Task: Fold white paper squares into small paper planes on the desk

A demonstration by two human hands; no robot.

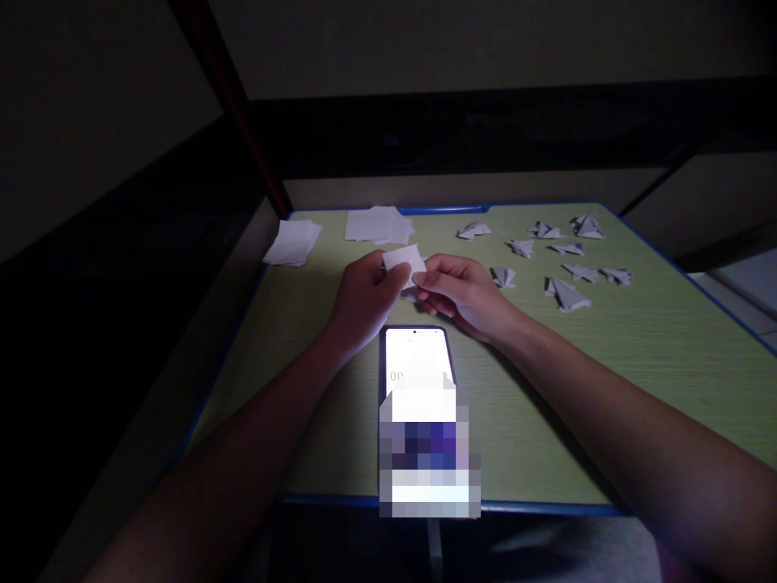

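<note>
Between my two hands is a small folded piece of white paper (401,257), raised a little over the table. My left hand (363,301) pinches it from the left, the thumb lying across its face. From the right, my right hand (464,293) grips its lower right edge between thumb and fingers. The fingers behind the paper are partly hidden. Just below the hands lies a phone (416,352) with a bright screen, its lower part blurred out.
Several folded paper figures (567,293) are spread over the right rear of the green table (291,324). Loose white sheets (370,224) lie at the back edge, and another paper stack (292,243) is at the left rear corner. Walls stand behind and left.
</note>
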